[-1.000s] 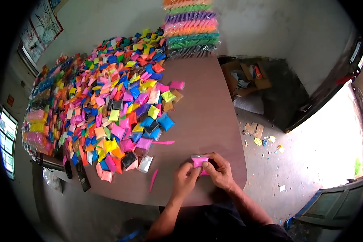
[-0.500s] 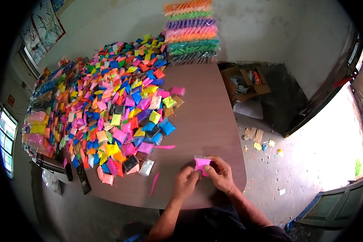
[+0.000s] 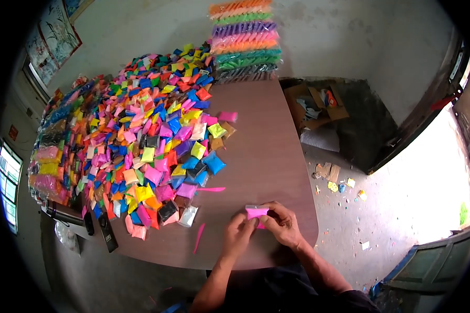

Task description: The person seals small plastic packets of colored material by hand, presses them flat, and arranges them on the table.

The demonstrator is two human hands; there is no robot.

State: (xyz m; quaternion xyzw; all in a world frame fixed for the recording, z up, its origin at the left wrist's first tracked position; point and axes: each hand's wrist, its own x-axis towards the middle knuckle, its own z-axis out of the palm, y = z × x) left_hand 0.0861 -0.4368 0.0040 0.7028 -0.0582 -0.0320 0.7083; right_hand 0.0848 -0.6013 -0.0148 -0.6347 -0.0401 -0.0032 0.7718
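Between my two hands, over the front of the brown table (image 3: 266, 135), is a small clear packet of pink clay (image 3: 256, 213). My left hand (image 3: 238, 232) grips its left side with thumb and fingers. On the other side my right hand (image 3: 282, 225) pinches it, the thumb across the front. Part of the packet is hidden behind my fingers. To the left of my hands lie two pink plastic modelling knives, one near the table's front edge (image 3: 199, 238) and another beside the pile (image 3: 212, 189). A silver-white packet (image 3: 188, 216) lies nearby.
A large pile of colourful packets (image 3: 156, 141) covers the table's left side. Stacked bags in coloured rows (image 3: 245, 44) stand at the back against the wall. An open cardboard box (image 3: 318, 107) sits on the floor at right, with scraps (image 3: 333, 185) near it. A dark remote-like object (image 3: 107, 233) lies front left.
The pink packet has shifted slightly left and tilted between my fingers, its clear top edge now facing up more. Both hands keep their grip. The view has moved a little.
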